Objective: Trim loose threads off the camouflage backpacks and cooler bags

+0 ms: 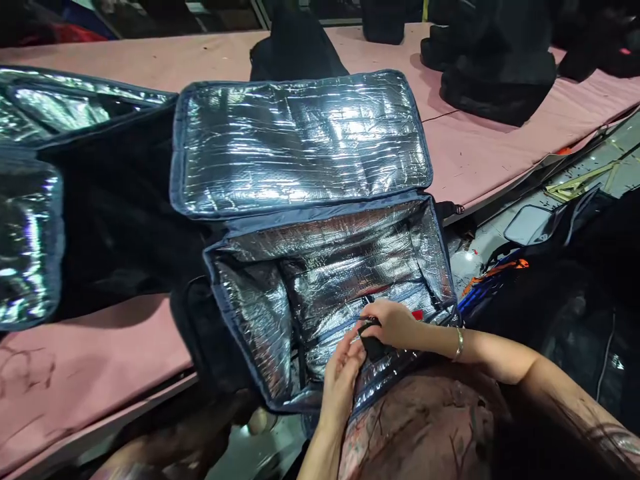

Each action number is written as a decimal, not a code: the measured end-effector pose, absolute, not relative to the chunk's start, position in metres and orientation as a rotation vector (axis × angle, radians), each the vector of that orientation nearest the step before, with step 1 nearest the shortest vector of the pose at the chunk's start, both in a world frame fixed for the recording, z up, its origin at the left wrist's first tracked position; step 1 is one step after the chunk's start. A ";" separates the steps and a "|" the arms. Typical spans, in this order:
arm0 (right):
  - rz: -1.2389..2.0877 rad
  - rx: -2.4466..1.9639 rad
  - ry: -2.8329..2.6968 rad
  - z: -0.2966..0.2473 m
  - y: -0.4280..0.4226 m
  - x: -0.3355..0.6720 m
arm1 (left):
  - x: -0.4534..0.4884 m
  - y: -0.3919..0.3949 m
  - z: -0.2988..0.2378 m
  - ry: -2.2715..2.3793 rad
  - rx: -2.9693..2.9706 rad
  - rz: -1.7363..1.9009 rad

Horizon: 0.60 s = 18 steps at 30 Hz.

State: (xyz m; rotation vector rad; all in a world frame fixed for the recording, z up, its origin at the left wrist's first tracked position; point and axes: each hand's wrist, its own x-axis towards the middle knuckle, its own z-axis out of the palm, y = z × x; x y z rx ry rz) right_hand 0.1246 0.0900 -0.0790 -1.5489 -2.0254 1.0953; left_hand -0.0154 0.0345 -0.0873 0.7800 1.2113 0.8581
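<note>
An open insulated bag [320, 267] with silver foil lining and dark blue trim rests on the edge of a pink table [100, 360], its lid [300, 140] flipped back. My right hand [393, 323] reaches into the near side of the bag and is closed on a small black strap or tab [371, 340]. My left hand [343, 373] sits just below it at the bag's near wall, fingers curled and pinching the same black piece. A gold bracelet [459, 343] is on my right wrist.
Another foil-lined bag [30, 227] lies open at the left. Black bags [495, 73] are stacked at the far right of the table, one more [295, 47] behind the lid. Dark bags and orange-blue straps [500, 273] fill the floor at the right.
</note>
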 end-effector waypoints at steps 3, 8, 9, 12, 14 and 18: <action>1.009 -1.530 -2.054 -0.078 0.088 0.128 | -0.015 0.037 -0.090 1.355 0.760 0.844; 0.880 -1.223 -2.056 -0.033 0.084 0.178 | -0.023 0.041 -0.090 1.600 1.174 0.915; 0.839 -1.188 -2.069 -0.023 0.084 0.195 | -0.025 0.040 -0.086 1.637 1.280 0.924; 0.653 -1.215 -2.125 -0.005 0.082 0.246 | -0.036 0.029 -0.067 1.662 1.669 0.971; 0.562 -1.294 -2.186 -0.005 0.078 0.276 | -0.049 0.016 -0.058 1.541 1.946 1.046; 0.472 -1.390 -2.420 -0.029 0.062 0.315 | -0.093 -0.013 -0.057 1.193 2.277 1.015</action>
